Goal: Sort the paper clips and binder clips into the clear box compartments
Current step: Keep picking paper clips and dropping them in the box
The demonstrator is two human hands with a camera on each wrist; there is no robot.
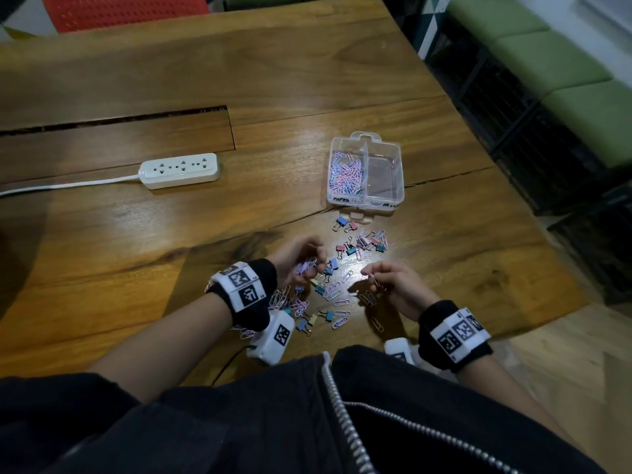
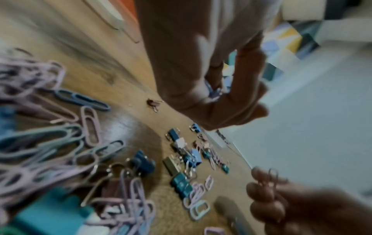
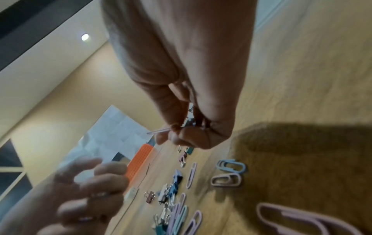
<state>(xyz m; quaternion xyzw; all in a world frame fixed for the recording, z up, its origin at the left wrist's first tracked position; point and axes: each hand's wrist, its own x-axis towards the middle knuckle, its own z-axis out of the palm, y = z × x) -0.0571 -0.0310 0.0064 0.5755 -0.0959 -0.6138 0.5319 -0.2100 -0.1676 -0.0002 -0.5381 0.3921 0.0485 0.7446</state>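
I'm mid-gather: my left hand (image 1: pixel 297 260) cups a bunch of paper clips (image 1: pixel 305 266), my right hand (image 1: pixel 393 282) pinches one more pink paper clip (image 1: pixel 373 279), and next both loads should go into the far clear box (image 1: pixel 366 172), left compartment, already holding clips.

The clear box (image 1: pixel 366 172) sits on the tabletop (image 1: pixel 273 80), right of the power strip (image 1: pixel 179 170), with paper clips (image 1: pixel 345 176) in its left compartment. Loose binder clips (image 1: pixel 359 244) and paper clips lie scattered nearer the person, before the box.
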